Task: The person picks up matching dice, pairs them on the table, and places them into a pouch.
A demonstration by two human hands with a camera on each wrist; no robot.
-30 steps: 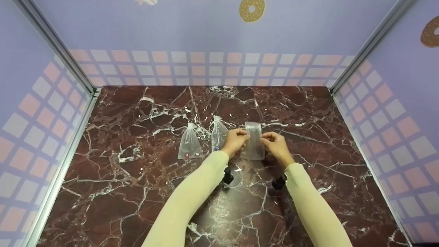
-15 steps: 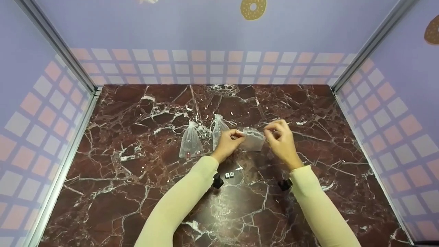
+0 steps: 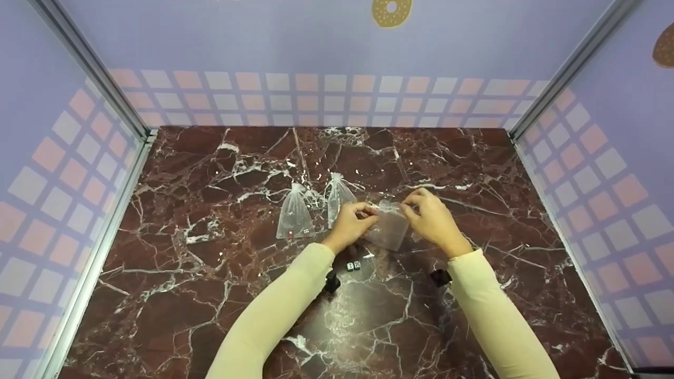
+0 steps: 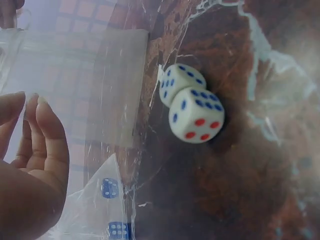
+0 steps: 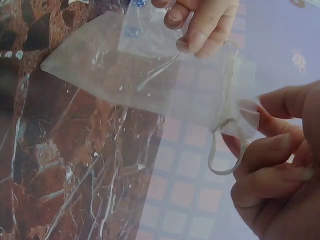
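A sheer white drawstring bag hangs between my two hands, its mouth at the far end and its body slanting toward me. My left hand pinches the bag near the left side of its mouth. At the right side, my right hand pinches the top edge between thumb and fingers. A loop of the drawstring dangles by the right fingers in the right wrist view. On the table, nearer to me, two white dice lie side by side, with blue and red pips.
Two tied sheer bags stand out to the left: one bag with red and pale dice inside, another bag partly behind my left hand, with blue dice. Patterned walls enclose the dark red marbled table at back and sides.
The bag has gone from straight and upright to slanted, its mouth pulled wider. My right hand has shifted slightly right, my left slightly left. The two white dice have come into view.
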